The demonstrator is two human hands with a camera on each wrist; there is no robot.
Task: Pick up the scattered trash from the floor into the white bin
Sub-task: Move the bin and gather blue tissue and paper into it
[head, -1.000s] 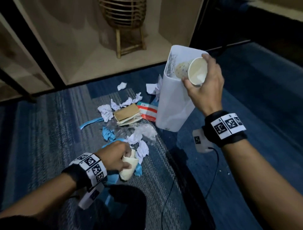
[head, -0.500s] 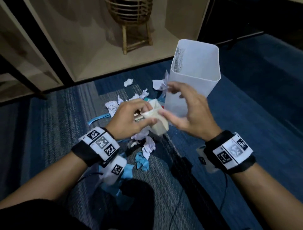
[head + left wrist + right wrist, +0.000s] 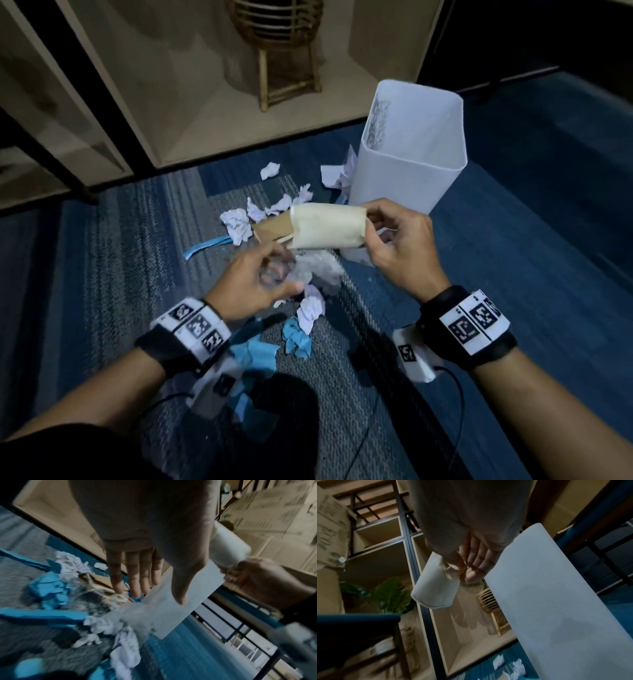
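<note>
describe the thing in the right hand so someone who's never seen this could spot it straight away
Start at the tall white bin standing on the blue carpet. Just in front of it, the right hand pinches the end of a cream paper cup, held sideways in the air. Unlike the crumpled white and blue paper scraps lying on the floor, it is smooth, tube-shaped and lifted.

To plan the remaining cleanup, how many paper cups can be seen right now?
1. The paper cup is held by the right hand near the white bin. More may lie hidden inside it.

The paper cup [image 3: 327, 226] has passed from left hand [image 3: 253, 284] to right hand [image 3: 400, 253].
</note>
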